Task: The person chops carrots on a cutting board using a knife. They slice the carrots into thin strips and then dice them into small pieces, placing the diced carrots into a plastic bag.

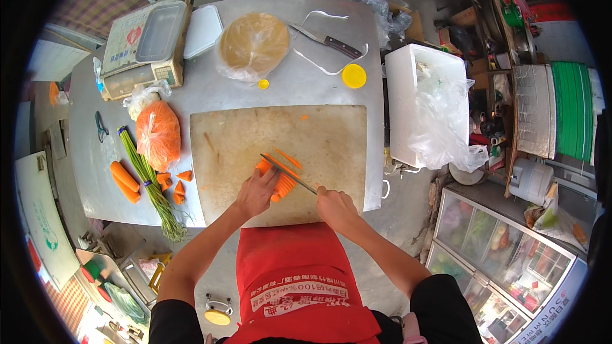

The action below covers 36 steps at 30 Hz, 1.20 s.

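On a worn cutting board (229, 136) lies a stack of sliced carrot (285, 186), its slices overlapping. My left hand (258, 193) presses on the stack with its fingertips close to the blade. My right hand (338, 205) grips the handle of a kitchen knife (297, 178), whose blade lies diagonally across the carrot. A few thin carrot strips (288, 158) lie just beyond the blade. How deep the edge has gone into the carrot is hidden.
Left of the board are a bag of shredded carrot (158, 136), bundled green stalks (152, 186), whole carrots (124, 181) and a peeler (101, 126). Beyond it lie a bagged round yellowish item (254, 40) and another knife (330, 42). A foam box (400, 100) stands right of the steel table (201, 91).
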Each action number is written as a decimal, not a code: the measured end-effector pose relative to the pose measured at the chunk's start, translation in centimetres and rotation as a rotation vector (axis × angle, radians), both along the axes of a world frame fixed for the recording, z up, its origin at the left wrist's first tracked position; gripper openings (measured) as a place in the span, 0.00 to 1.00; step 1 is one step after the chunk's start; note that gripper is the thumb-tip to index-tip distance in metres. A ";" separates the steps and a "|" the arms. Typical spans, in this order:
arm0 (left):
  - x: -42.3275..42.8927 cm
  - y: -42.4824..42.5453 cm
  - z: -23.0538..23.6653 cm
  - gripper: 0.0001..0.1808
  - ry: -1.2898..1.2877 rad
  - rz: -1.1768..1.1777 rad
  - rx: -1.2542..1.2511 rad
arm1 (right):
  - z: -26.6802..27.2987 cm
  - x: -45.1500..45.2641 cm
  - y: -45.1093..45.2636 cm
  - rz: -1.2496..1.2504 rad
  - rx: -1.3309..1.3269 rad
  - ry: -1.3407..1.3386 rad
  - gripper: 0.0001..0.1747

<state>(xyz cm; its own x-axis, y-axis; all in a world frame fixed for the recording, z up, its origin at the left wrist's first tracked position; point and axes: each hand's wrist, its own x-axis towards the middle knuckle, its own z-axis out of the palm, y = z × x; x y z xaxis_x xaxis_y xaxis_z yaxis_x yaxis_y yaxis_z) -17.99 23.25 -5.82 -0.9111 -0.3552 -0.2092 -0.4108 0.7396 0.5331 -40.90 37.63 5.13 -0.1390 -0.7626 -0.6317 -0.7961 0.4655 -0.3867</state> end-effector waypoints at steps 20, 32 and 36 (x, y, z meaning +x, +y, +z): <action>0.1 0.1 0.4 0.39 0.040 0.049 -0.042 | -8.4 1.1 1.3 -0.131 -0.149 -0.013 0.10; 0.1 0.2 0.2 0.38 0.028 0.066 -0.006 | -1.4 0.9 1.4 0.022 0.007 0.042 0.07; 0.3 0.3 -0.2 0.38 0.049 0.057 -0.021 | -6.2 1.9 0.1 -0.007 -0.111 0.002 0.07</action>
